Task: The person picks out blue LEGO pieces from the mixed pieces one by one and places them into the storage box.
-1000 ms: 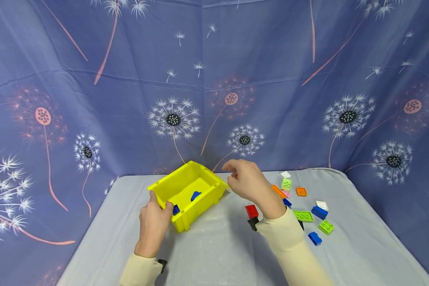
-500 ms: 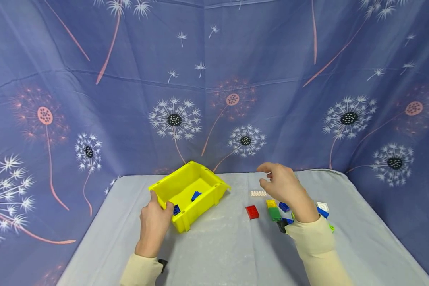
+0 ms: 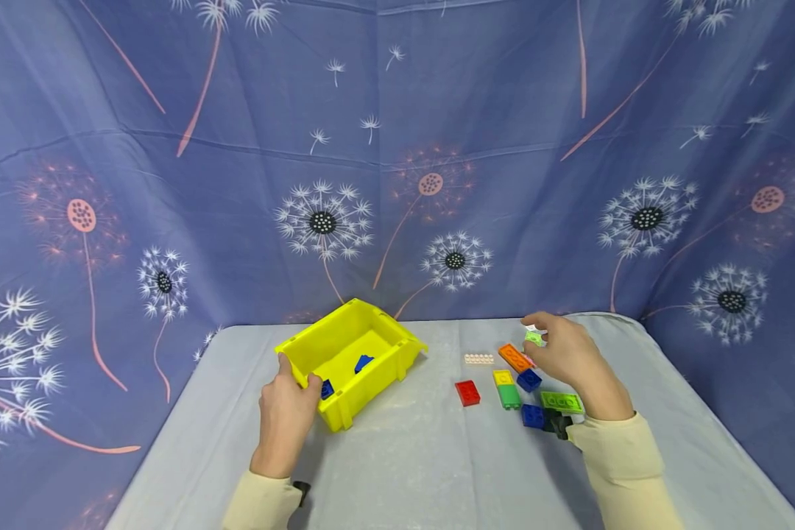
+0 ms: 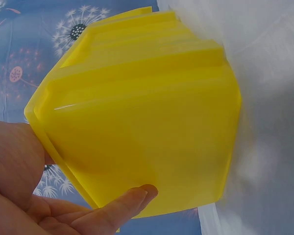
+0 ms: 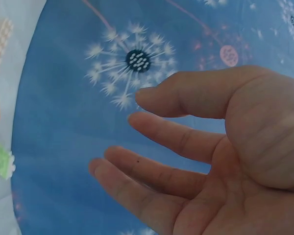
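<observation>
My left hand grips the near-left end of a yellow plastic bin, which sits at an angle on the table. In the left wrist view, fingers lie against the bin's outer wall. Inside the bin are a blue piece and another blue brick. My right hand hovers at the back right over loose bricks, fingers apart and holding nothing, as the right wrist view shows. A light green brick and a white piece show by its fingertips. The hand hides other bricks.
Around the right hand lie an orange brick, a red brick, a yellow and green pair, blue bricks, a long green brick and a pale studded strip. A patterned cloth hangs behind the table.
My right hand has moved rightward from beside the bin to above the loose bricks, uncovering the strip and the yellow and green pair. The left hand and bin have stayed put.
</observation>
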{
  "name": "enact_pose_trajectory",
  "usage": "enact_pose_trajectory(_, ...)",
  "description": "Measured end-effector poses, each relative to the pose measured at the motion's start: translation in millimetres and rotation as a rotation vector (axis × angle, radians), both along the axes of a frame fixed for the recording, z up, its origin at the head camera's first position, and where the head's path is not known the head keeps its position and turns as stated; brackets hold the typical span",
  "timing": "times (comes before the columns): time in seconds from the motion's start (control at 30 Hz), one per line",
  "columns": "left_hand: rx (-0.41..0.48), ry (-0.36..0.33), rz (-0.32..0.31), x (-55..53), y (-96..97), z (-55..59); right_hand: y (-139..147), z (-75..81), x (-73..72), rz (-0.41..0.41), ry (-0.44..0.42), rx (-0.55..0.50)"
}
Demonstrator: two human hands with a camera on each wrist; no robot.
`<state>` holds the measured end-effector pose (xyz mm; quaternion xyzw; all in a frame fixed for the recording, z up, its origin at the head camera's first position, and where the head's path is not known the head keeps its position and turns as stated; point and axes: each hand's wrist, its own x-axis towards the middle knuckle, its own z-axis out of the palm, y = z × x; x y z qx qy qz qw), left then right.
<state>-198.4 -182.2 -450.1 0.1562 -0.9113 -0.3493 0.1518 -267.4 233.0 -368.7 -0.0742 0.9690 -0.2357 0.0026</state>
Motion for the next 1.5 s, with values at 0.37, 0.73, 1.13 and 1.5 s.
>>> enact_pose_trajectory(0.37,-0.002,0.001,-0.001,-0.7,-0.1,0.3,13.9,-21.5,-8.6,-0.062,-0.055,0.023)
enact_pose_trajectory(0.73,0.006,-0.011,-0.002,0.1,-0.9,0.7,20.1,-40.7,-18.3,-0.085,-0.122,0.022)
enact_pose_trajectory(1.13,0.000,0.002,0.004,1.6,-2.2,1.5,20.7,-65.6,-34.3,-0.072,-0.201,0.024)
enact_pose_trajectory(1.5,-0.002,0.000,-0.006,-1.3,-1.1,1.0,20.8,-78.5,-38.7,-0.023,-0.238,0.081)
